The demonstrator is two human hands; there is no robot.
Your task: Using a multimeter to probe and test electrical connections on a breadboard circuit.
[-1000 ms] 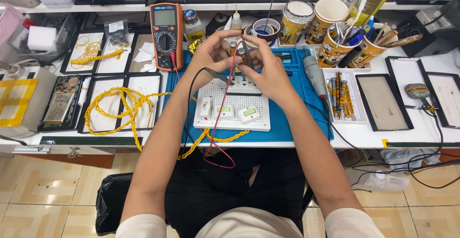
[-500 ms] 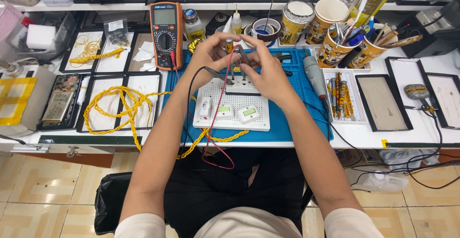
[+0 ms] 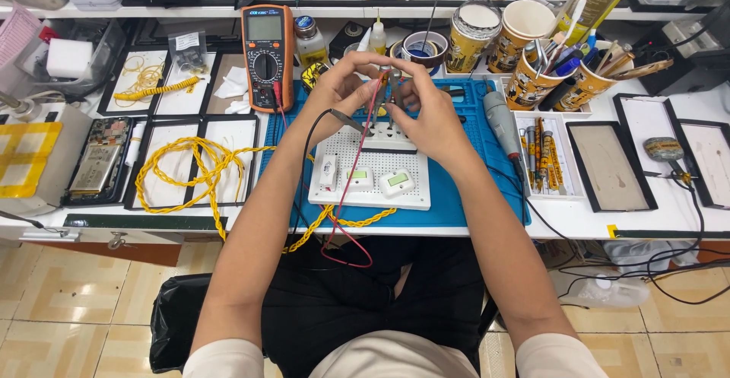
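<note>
A: Comparing with a second ago: both hands sit a little lower over the white perforated board, and the fingers look more tightly bunched. Left hand is curled, fingertips pinched on the black probe. Its black lead drops down the forearm.

B: And the right?

A: Right hand is also curled, fingers closed around a small part held up between both hands. Part too small and too hidden to identify. The red lead runs from that pinch down across the board and loops off the bench edge.

B: Did the board move?

A: No shift seen. It lies on the blue mat, three small white modules along its near edge, untouched.

B: Meter?

A: Orange multimeter stands upright left of the hands, leads plugged at its base. Display unreadable from here.

B: Reading of the change?

A: My judgement: the hands are settling into contact on the held part, a fine alignment rather than a reach. Yellow coiled cable lies left of the mat, unmoved.
</note>
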